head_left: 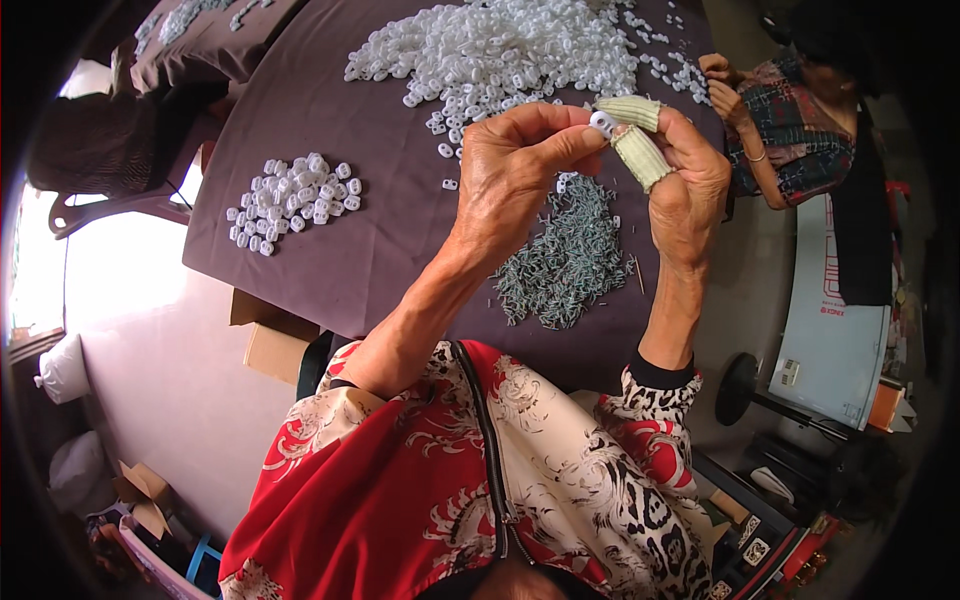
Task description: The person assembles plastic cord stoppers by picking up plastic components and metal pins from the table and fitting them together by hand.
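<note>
Above the table, my left hand [505, 170] pinches a small white plastic piece [603, 123] with two holes between thumb and forefinger. My right hand [688, 180] meets it from the right, thumb and forefinger closed together in pale green ribbed finger covers [642, 158]. Whatever lies between those covered fingertips is hidden. Below the hands spreads a pile of small grey-green metal pins [562, 260]. A big heap of loose white pieces [500, 55] lies beyond my hands. To the left sits a smaller pile of white pieces [295, 198].
A dark purple cloth covers the table [390, 250]. Across the right edge, another person [800, 130] works with both hands at the table. A thin wooden stick [640, 275] lies beside the pins. At left stand a dark chair [110, 150] and a cardboard box [278, 350].
</note>
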A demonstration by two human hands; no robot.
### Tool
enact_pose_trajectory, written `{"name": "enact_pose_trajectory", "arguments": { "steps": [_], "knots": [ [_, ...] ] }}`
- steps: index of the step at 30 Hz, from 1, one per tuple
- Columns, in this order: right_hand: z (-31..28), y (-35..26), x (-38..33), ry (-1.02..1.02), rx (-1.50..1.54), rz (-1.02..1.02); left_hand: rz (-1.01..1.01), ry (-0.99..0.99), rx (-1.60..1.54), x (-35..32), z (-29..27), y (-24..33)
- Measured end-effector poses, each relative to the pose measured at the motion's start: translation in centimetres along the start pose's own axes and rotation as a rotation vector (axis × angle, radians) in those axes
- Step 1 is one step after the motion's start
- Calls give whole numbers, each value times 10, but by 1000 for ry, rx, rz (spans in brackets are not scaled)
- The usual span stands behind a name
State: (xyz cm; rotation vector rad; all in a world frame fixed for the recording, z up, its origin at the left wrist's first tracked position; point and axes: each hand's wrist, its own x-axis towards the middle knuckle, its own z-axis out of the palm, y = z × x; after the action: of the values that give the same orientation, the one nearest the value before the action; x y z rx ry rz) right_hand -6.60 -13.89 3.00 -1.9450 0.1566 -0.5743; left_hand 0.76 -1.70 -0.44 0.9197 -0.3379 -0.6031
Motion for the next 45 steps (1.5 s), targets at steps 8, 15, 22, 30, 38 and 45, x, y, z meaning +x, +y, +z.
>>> {"name": "enact_pose_trajectory", "arguments": {
  "steps": [8, 15, 22, 30, 38, 45],
  "knots": [
    [-4, 6, 0, -76, 12, 22, -134, -61, -82, 2, -8, -1],
    [7, -3, -3, 28, -565, -346, -169, -36, -140, 5, -9, -6],
    [7, 5, -2, 51, -725, -433, -192, -45, -125, 4, -9, -6],
    [2, 2, -2, 13, -745, -426, -215, -48, -191, 3, -10, -9],
    [2, -2, -3, -34, -754, -418, -191, -83, -84, 6, -8, -10],
    [3, -1, -3, -27, -774, -453, -175, -42, -75, 4, -8, -13]
  ]
}}
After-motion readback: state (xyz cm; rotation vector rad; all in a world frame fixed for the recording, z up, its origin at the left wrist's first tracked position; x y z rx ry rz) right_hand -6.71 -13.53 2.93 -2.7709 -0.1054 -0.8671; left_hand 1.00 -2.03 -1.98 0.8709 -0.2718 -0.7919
